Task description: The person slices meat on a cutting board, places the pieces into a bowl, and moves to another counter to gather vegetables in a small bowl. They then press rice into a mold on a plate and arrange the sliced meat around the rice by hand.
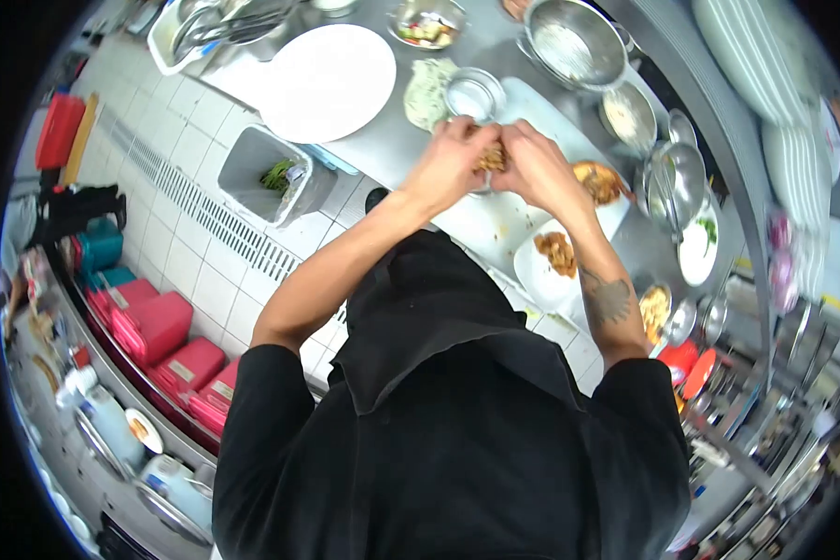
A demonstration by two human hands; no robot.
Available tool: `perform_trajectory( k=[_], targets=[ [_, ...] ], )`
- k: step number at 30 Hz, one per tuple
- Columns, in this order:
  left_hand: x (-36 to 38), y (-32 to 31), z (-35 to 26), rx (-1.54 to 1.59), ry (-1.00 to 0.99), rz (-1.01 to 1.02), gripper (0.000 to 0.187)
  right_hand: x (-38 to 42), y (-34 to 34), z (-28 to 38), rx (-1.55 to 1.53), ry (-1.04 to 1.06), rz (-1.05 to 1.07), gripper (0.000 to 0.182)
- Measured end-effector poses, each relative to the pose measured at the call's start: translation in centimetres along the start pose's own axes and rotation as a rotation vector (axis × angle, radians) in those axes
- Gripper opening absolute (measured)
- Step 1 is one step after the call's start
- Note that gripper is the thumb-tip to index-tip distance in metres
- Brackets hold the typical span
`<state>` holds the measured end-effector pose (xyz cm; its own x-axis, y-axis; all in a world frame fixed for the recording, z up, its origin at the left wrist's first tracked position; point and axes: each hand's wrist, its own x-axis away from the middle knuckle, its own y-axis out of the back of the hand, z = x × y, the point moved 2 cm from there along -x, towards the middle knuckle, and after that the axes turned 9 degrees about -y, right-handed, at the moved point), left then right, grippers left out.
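Observation:
My left hand (453,161) and my right hand (536,166) are close together over a white cutting board (555,117). Between them both sets of fingers grip a brown piece of cooked food (491,159), which looks like meat; its exact kind is not clear. Just beyond the hands sits a round metal container (474,91), beside a pale green cloth (427,93). To the right is a dish of browned food (597,182). Closer to my body, a white plate (536,286) carries brown chunks of food (556,254). Crumbs dot the board below my hands.
A large white oval platter (327,82) lies at the counter's left. Metal bowls (427,23) and a colander-like pot (577,42) stand at the back. More bowls (672,182) and a white plate (698,250) line the right. A grey bin (252,177) stands on the floor.

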<state>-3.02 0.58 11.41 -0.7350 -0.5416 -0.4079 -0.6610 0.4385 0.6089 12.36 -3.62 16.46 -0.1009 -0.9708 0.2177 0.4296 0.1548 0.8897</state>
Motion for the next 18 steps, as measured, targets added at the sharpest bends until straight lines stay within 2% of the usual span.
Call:
perform_trajectory(
  k=[2,3,5,10,12,18],
  targets=[
    [0.7,3.6,3.3,-0.102,0.116,-0.172,0.062,-5.8,-1.0,3.3,0.035,0.262,0.069,0.040],
    [1.2,5.1,4.9,-0.111,0.129,-0.200,0.062,-8.5,-1.8,4.6,0.051,0.288,0.079,0.040],
    [1.9,7.3,8.3,-0.159,0.394,-0.179,0.066,-13.5,-3.8,7.2,0.087,0.452,0.186,0.040],
    [3.1,7.8,14.3,-0.177,0.564,-0.307,0.066,-21.9,-7.9,10.2,0.175,0.524,0.411,0.040],
    [3.4,6.8,15.9,-0.262,0.542,-0.372,0.059,-23.7,-8.8,10.7,0.226,0.525,0.505,0.047],
    [3.6,5.9,16.9,-0.219,0.676,-0.435,0.059,-26.8,-10.3,10.9,0.281,0.652,0.595,0.042]
  ],
)
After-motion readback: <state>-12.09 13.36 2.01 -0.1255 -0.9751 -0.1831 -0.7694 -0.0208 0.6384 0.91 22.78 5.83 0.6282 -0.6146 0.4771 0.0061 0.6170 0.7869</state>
